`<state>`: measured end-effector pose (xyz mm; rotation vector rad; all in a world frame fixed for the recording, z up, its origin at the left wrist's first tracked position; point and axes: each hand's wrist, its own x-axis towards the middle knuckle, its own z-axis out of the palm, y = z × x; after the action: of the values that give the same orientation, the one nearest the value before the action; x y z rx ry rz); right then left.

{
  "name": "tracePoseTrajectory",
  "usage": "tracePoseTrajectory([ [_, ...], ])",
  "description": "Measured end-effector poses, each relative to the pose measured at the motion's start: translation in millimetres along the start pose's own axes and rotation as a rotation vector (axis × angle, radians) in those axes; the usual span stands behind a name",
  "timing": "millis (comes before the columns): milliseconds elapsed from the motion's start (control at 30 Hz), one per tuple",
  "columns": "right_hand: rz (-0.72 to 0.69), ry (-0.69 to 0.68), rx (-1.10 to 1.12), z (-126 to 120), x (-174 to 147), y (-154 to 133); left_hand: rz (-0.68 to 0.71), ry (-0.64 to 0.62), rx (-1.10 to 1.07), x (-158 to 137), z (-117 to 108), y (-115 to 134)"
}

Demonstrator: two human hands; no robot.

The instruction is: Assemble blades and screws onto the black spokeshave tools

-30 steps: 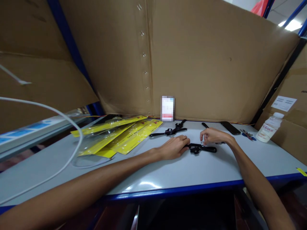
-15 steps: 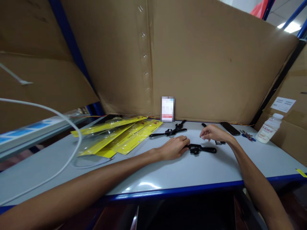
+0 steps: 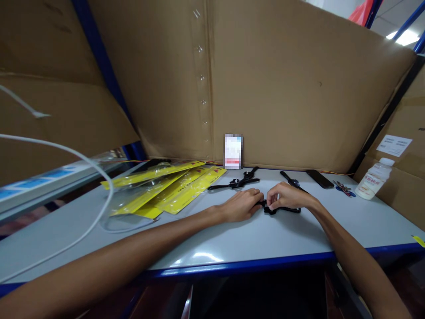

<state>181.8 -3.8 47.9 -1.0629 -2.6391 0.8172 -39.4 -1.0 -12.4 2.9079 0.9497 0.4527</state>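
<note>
My left hand (image 3: 244, 204) is closed round the left handle of a black spokeshave (image 3: 270, 212) lying on the table. Over its middle, my right hand (image 3: 287, 195) has its thumb and fingertips pinched together close to the body. Those fingers cover part of the tool, and what they hold is too small to make out. Behind my left hand, two more black spokeshaves (image 3: 236, 182) lie crossed. Another spokeshave (image 3: 293, 181) rests just beyond my right hand, partly hidden by it.
Yellow cards with clear blister packs (image 3: 172, 190) overlap on the left, near a white cable (image 3: 111, 190). A lit phone (image 3: 233, 151) leans on the cardboard wall. To the right are a dark phone (image 3: 319, 179), blue-handled snips (image 3: 344, 189) and a white bottle (image 3: 373, 179).
My right hand has moved left and down onto the middle of the spokeshave, its fingers drawing together. The spokeshave behind it shows more. My left hand has kept its hold.
</note>
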Motion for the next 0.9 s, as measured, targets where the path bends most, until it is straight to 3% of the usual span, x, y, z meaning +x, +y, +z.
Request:
tracePoseTrajectory([
  [300,0.010,0.121,-0.193,8.0,1.9,1.0,-0.004,0.002,-0.004,-0.5,-1.8,1.3],
  [567,-0.015,0.105,-0.225,8.2,-0.1,-1.9,0.005,0.018,-0.022,-0.6,0.7,-0.2],
  [900,0.173,0.118,-0.306,15.1,0.9,-29.6,-0.003,0.005,-0.005,0.6,-0.2,1.1],
])
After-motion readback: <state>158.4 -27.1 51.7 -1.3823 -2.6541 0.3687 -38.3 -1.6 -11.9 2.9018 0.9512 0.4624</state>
